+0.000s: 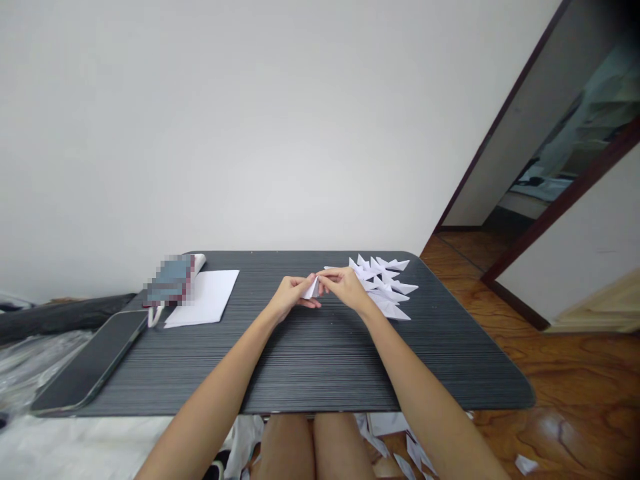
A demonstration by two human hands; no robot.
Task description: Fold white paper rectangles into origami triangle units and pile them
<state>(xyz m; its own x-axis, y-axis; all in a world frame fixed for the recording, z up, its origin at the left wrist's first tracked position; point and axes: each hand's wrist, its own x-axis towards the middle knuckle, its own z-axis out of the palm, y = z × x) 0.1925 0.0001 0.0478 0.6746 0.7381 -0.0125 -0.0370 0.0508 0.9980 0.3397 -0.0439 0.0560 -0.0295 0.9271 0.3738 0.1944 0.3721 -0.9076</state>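
Note:
Between my two hands, above the middle of the table, is a small piece of folded white paper (312, 289). My left hand (294, 293) grips its left side with the thumb on top and fingers underneath. The fingertips of my right hand (345, 285) pinch the paper's upper right edge. Just beyond the right hand lies a group of folded white paper cranes (387, 283) with pointed tips, several of them close together and partly hidden by that hand.
At the table's left lie a stack of white paper (213, 300), a blurred-out object (170, 280) and a dark phone (93, 363). The dark table (320, 373) meets a white wall at the back. Paper scraps (526, 464) lie on the wooden floor.

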